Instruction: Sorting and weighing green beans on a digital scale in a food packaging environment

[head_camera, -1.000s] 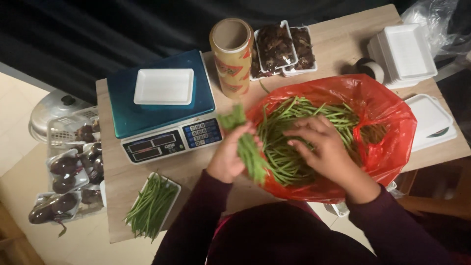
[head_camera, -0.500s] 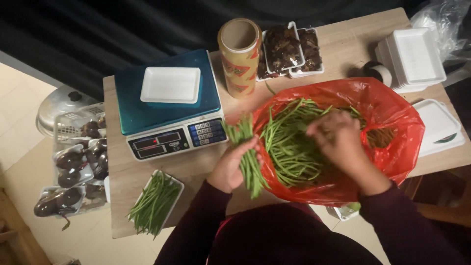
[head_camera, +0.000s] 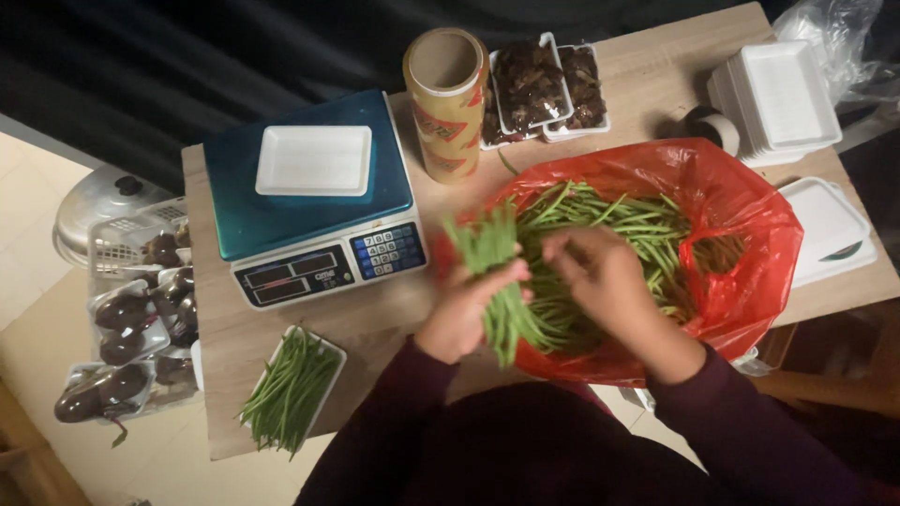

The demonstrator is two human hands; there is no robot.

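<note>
In the head view, a bunch of long green beans [head_camera: 500, 281] is gripped in the left hand [head_camera: 466, 314], whose fingers are closed around the middle of the bunch at the left rim of the open red plastic bag [head_camera: 741, 234]. The bean tips stand up above the fist and the lower ends hang below it. The right hand [head_camera: 600, 276] is held just right of the bunch, over the loose beans inside the bag, fingers half curled; whether anything is pinched cannot be told. Left of the bag, a teal weighing scale [head_camera: 309, 201] carries an empty white foam tray [head_camera: 314, 161]. A strip of bare wooden table [head_camera: 225, 347] is left between the scale and the near edge, partly taken by a white tray of green beans [head_camera: 291, 386]. Behind the bag stands a cardboard roll of wrap [head_camera: 446, 101].
</note>
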